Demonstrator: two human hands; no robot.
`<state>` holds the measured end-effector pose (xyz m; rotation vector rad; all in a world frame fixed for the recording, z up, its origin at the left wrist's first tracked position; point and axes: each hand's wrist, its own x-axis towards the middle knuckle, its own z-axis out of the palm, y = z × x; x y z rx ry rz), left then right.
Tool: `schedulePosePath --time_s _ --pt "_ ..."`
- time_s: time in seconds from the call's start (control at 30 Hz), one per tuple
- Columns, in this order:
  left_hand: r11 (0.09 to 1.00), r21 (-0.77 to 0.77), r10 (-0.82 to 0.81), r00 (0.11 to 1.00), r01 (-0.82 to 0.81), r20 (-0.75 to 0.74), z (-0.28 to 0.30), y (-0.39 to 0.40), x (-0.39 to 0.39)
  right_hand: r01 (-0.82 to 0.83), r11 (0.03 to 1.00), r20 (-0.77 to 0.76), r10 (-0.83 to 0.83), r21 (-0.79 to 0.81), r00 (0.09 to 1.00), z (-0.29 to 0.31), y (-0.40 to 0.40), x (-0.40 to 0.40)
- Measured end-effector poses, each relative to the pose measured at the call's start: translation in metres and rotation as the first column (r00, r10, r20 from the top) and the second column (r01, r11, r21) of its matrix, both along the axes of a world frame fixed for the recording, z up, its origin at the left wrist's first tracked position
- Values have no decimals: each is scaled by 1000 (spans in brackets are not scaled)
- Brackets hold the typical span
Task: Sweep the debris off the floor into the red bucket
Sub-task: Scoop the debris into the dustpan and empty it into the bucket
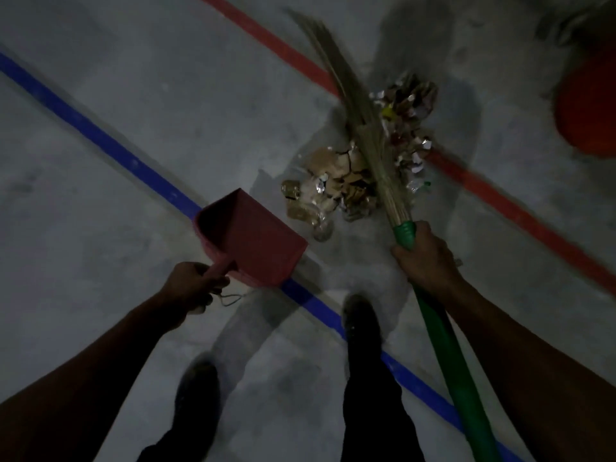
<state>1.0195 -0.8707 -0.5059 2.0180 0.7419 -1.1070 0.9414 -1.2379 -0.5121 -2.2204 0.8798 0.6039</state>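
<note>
A pile of debris (336, 181), made of cardboard scraps, foil wrappers and clear plastic, lies on the grey floor ahead of my feet. My right hand (425, 258) grips the green handle of a grass broom (363, 128), whose bristles stretch across the pile toward the upper left. My left hand (191, 285) holds the handle of a red dustpan (253, 238), which is lifted just left of the pile, mouth toward it. The red bucket (588, 105) sits at the right edge, partly cut off.
A blue floor line (100, 138) runs diagonally under the dustpan and between my shoes (361, 320). A red floor line (500, 201) crosses under the debris. A dark object (573, 25) shows at the top right corner above the bucket. The scene is dim.
</note>
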Motion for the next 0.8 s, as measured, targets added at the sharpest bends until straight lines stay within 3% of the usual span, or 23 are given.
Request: schedulePosePath --time_s 0.23,0.43,0.6,0.7,0.8 --pt "998 30 53 990 -50 -127 -65 -40 -38 -82 994 -16 84 77 996 -66 -34 -6" --pt "998 58 -18 996 23 -88 -107 -51 -46 -87 994 -13 88 71 996 -93 -54 -17" --pt "956 170 -244 970 240 2 -133 -58 -38 -92 996 51 92 2 994 -109 -66 -13" --pt "834 341 -468 883 433 25 -139 -74 -30 -109 994 93 110 -13 990 -113 -75 0" --pt "751 409 -580 814 518 33 -143 -88 -22 -118 992 120 122 -36 985 -114 -89 17"
